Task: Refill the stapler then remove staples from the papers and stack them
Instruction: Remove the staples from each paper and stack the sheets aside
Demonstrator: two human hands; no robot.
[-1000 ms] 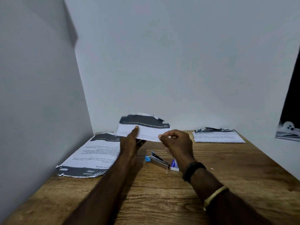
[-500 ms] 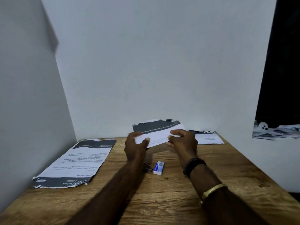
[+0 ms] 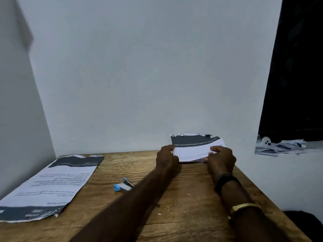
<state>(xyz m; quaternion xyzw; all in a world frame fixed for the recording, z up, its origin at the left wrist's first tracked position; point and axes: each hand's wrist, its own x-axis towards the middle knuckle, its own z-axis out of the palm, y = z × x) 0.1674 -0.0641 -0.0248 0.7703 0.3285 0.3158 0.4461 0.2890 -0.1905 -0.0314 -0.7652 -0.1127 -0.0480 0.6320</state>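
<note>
As left hand [image 3: 167, 157] and right hand [image 3: 221, 158] pinch the printed sheet [image 3: 195, 148] by its sides — flimsy, tear-prone — that hold looks wise.

Looks like a bare office or study nook. Told by a wooden desk [image 3: 174, 217] set into a corner of plain white walls [image 3: 139, 75], printed papers [image 3: 57, 184] and a stapler [image 3: 123, 186] lying on it, scraps [image 3: 279, 147] heaped off right.
</note>
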